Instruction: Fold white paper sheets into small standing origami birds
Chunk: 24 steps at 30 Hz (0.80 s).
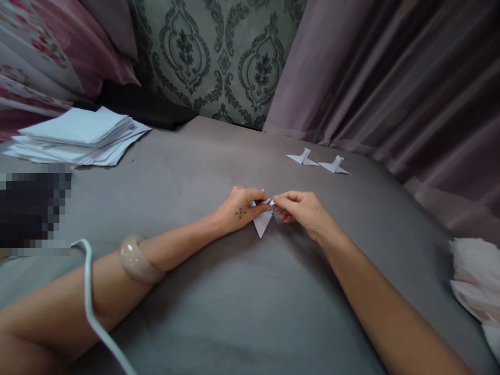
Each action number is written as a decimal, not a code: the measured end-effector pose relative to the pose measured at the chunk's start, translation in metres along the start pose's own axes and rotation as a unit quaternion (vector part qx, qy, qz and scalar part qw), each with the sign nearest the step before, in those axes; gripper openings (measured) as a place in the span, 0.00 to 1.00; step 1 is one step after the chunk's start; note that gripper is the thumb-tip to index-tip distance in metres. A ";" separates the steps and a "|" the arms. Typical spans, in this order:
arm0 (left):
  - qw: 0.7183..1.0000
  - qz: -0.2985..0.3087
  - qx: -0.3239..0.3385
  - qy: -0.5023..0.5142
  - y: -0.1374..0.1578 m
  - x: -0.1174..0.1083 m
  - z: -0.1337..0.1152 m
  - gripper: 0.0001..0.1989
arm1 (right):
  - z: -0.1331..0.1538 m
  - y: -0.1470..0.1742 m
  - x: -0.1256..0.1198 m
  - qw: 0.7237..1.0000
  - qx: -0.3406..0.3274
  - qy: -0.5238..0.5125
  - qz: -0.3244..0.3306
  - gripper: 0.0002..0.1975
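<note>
A small piece of folded white paper (pixel 261 223) is held a little above the grey sheet, its pointed end toward me. My left hand (pixel 244 207) pinches it from the left between thumb and fingers. From the right, my right hand (pixel 299 208) has its thumb and forefinger closed on the paper's upper right tip. The fingers cover part of the folds. Beyond my hands, to the right, two finished-looking folded paper figures (pixel 303 157) (pixel 336 165) with flat pointed wings and an upright middle rest on the sheet.
On the far left lies a stack of white paper (pixel 78 130), beside a dark cloth (pixel 148 107). A white cable (pixel 89 291) crosses over my left forearm. Crumpled white and pink fabric (pixel 476 281) sits at the right edge. Mauve curtains (pixel 371 73) hang behind the right side.
</note>
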<state>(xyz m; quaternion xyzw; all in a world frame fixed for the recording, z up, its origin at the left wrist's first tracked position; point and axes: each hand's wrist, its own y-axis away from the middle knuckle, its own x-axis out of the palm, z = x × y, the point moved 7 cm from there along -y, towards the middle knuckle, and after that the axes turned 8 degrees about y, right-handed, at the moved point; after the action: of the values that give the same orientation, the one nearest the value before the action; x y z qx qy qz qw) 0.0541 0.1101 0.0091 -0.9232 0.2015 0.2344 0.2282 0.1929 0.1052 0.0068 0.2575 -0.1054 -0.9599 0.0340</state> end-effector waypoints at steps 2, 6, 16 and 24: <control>1.000 -0.001 -0.006 0.008 0.000 0.000 0.001 0.08 | 0.000 0.000 0.000 1.000 -0.014 0.000 0.008 0.11; 1.000 0.005 -0.009 0.025 0.000 0.001 0.003 0.09 | -0.002 0.000 -0.001 1.000 -0.022 0.010 0.016 0.12; 0.998 0.008 -0.035 0.052 0.000 0.003 0.008 0.08 | -0.006 0.000 0.004 0.999 0.017 0.005 0.028 0.08; 0.998 0.016 -0.029 0.045 0.001 0.002 0.004 0.09 | -0.005 0.002 0.008 0.999 0.042 0.029 0.000 0.07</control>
<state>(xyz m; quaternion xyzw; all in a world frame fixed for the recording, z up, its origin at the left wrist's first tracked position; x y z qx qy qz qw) 0.0545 0.1110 0.0048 -0.9357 0.2191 0.2019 0.1889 0.1888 0.1011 -0.0007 0.2867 -0.1443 -0.9467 0.0267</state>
